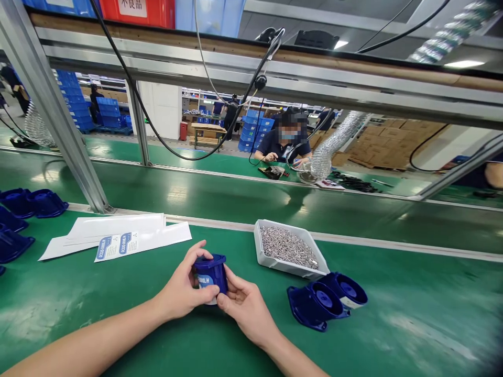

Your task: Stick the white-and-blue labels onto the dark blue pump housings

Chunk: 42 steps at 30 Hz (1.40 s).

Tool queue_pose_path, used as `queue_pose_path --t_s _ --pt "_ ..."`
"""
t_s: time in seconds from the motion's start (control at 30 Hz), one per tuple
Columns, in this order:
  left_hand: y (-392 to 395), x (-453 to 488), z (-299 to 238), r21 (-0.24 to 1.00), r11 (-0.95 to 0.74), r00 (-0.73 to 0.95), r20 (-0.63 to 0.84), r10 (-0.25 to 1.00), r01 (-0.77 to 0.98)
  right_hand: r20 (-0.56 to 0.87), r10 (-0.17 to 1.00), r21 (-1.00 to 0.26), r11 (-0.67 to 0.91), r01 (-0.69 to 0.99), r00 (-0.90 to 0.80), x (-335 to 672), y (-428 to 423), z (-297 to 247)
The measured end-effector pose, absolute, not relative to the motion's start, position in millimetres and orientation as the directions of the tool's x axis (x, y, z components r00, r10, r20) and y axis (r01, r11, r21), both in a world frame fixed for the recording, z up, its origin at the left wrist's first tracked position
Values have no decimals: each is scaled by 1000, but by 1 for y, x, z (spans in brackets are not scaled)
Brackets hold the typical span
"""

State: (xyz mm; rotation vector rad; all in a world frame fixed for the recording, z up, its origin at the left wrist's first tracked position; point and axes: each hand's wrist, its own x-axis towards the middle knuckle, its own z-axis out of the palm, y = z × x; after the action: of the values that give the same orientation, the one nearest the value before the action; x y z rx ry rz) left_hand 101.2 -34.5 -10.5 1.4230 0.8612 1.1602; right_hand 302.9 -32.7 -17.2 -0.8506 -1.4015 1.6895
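Note:
A dark blue plastic pump housing with a white label stands on the green mat, held between both my hands. My left hand wraps its left side, thumb on the label. My right hand presses against its lower right side. Two more blue housings lie on their sides to the right. Sheets of white label backing with two blue-printed stickers lie behind my left hand.
A white tray of small metal pins sits behind the housings. Several blue housings are piled at the left edge. A green conveyor belt runs beyond an aluminium frame post. A person works across the belt.

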Motion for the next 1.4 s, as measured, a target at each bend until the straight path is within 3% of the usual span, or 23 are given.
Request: queue_pose_path --t_s 0.17,0.33,0.43,0.57,0.7,0.93,1.17,1.27,1.4 --pt "-40 104 -11 943 -317 281 278 919 104 -18 904 -988 -81 -129 -426 303 -27 -17" --pt "-47 117 -18 851 -442 216 392 894 284 -199 926 -931 -281 -234 -322 300 -26 -9" --pt "-47 121 -27 818 -523 222 478 850 238 -282 885 -878 -393 -272 -369 301 -25 1" --pt "-46 120 -30 787 -592 111 582 806 174 -314 843 -857 -450 -252 -437 308 -22 8" --pt "-47 116 -27 687 -659 86 669 738 306 -274 861 -936 -341 -87 -428 315 -18 2" --pt "-49 114 -21 625 -695 116 708 696 356 -50 914 -992 -91 -83 -403 324 -11 2" --pt "-48 109 -31 374 -819 342 772 535 436 -23 913 -999 -39 -31 -406 311 -19 -2" --pt "-48 109 -35 437 -766 313 729 609 472 -29 911 -999 -18 31 -412 303 -25 3" --pt "-49 111 -29 584 -670 194 670 716 458 18 901 -955 143 259 -433 308 -30 16"
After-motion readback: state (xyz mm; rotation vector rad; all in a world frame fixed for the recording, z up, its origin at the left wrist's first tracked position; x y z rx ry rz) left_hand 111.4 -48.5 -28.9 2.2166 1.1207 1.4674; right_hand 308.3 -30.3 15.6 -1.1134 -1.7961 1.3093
